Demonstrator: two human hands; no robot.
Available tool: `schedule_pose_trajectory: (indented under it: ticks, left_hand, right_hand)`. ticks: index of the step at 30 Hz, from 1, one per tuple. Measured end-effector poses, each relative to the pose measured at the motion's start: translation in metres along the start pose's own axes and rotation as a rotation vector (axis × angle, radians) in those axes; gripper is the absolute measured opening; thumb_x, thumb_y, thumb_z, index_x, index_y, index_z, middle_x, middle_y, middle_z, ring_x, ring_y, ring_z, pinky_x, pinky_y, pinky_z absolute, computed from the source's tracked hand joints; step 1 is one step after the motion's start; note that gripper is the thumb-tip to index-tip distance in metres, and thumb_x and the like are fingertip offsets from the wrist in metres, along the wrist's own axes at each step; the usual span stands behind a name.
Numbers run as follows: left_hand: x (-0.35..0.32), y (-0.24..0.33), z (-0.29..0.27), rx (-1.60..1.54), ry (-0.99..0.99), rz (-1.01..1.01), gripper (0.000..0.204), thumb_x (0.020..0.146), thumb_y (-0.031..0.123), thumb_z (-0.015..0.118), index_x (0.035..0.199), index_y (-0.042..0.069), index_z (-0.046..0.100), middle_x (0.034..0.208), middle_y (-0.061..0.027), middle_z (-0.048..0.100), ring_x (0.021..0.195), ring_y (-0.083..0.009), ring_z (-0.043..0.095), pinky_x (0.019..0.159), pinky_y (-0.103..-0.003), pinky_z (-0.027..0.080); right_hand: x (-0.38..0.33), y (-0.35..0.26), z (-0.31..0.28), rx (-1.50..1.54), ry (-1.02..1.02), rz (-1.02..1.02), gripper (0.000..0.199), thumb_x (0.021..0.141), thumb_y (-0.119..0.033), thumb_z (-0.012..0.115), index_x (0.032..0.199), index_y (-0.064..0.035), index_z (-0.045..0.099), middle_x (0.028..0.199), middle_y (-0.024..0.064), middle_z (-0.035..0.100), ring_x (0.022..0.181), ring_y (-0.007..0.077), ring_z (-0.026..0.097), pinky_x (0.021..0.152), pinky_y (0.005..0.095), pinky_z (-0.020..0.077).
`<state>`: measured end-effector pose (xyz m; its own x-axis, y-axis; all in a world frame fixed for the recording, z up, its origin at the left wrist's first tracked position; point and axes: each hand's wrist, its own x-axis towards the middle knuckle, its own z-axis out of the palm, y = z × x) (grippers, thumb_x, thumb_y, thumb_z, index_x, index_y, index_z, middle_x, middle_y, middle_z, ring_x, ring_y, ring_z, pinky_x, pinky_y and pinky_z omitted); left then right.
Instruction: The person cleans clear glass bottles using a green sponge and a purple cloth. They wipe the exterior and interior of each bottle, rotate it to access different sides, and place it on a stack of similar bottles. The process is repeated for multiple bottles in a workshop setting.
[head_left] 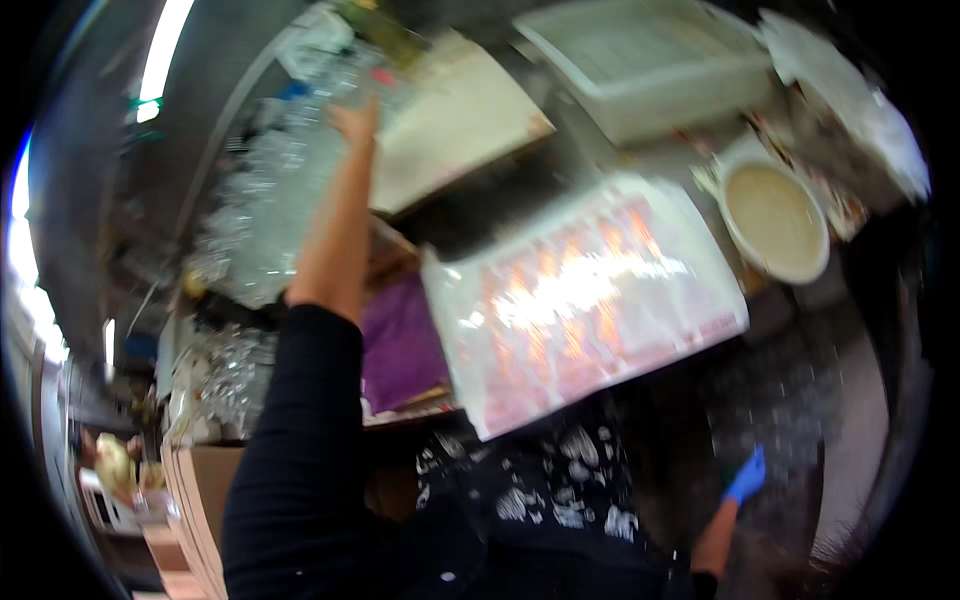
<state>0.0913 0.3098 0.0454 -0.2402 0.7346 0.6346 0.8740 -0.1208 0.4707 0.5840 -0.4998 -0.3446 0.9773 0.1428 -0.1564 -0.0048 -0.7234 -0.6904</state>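
My left arm stretches far forward, and my bare left hand [357,122] is among a heap of clear plastic pieces [265,185]. Its fingers look apart, though blur hides whether they touch a piece. My right hand [745,480], in a blue glove, hangs low at the right with its fingers extended and nothing visible in them. Between my arms lies a shiny plastic-covered pack [590,300] with orange and pink rows showing through. A purple cloth or sheet [402,340] sits between it and my left forearm.
Beyond the pack are a pale flat board or box [455,125] and a large whitish tub [650,105]. A round bowl of beige contents [775,215] stands at the right. More clear plastic [235,375] and cardboard boxes [205,490] are at the left.
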Motion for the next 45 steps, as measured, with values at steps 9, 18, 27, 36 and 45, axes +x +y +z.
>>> schedule_pose_trajectory:
  ticks: [9,18,27,36,45]
  left_hand:
    - [0.050,0.031,0.087,0.016,0.327,-0.679,0.097,0.052,0.048,0.091,0.113,-0.005,0.038,0.117,-0.0185,0.041,0.112,-0.0346,0.047,0.090,-0.045,0.049]
    - [0.041,0.029,0.062,0.091,0.144,-0.416,0.092,0.063,0.050,0.084,0.117,-0.009,0.039,0.121,-0.0196,0.040,0.117,-0.0369,0.050,0.082,-0.043,0.057]
    - [0.062,0.000,0.064,0.029,0.017,-0.415,0.106,0.063,0.055,0.082,0.129,-0.012,0.034,0.132,-0.0261,0.047,0.121,-0.0393,0.049,0.098,-0.045,0.045]
    - [0.054,-0.007,0.044,-0.225,0.063,-0.416,0.110,0.058,0.058,0.084,0.126,-0.014,0.038,0.129,-0.0273,0.049,0.116,-0.0401,0.053,0.097,-0.043,0.047]
    - [-0.055,0.026,-0.178,-1.222,-0.300,-0.063,0.049,0.092,0.026,0.065,0.124,-0.007,0.046,0.124,-0.0152,0.060,0.104,-0.0237,0.061,0.090,-0.040,0.052]
  right_hand:
    - [-0.079,-0.264,-0.057,0.478,-0.247,-0.221,0.023,0.096,-0.019,0.055,0.096,-0.0025,0.071,0.066,-0.0026,0.051,0.053,0.0031,0.039,0.052,0.0208,0.0311]
    - [-0.098,-0.476,0.069,-0.311,-0.403,-1.246,0.046,0.084,-0.005,0.050,0.127,-0.0178,0.058,0.129,0.0061,0.059,0.092,0.0307,0.065,0.078,0.0379,0.0534]
    - [-0.101,-0.378,-0.004,0.043,-0.347,-0.982,0.029,0.086,-0.008,0.059,0.113,-0.0098,0.066,0.115,0.0074,0.066,0.094,0.0208,0.066,0.085,0.0317,0.0504]
    - [-0.132,-0.386,0.069,1.020,-0.354,-0.015,0.046,0.083,-0.023,0.073,0.116,0.0051,0.059,0.107,0.0080,0.064,0.094,0.0145,0.059,0.085,0.0282,0.0445]
    - [-0.097,-0.326,0.044,0.793,0.057,-0.239,0.020,0.090,-0.015,0.065,0.097,0.0038,0.068,0.090,0.0046,0.068,0.082,0.0122,0.060,0.076,0.0285,0.0479]
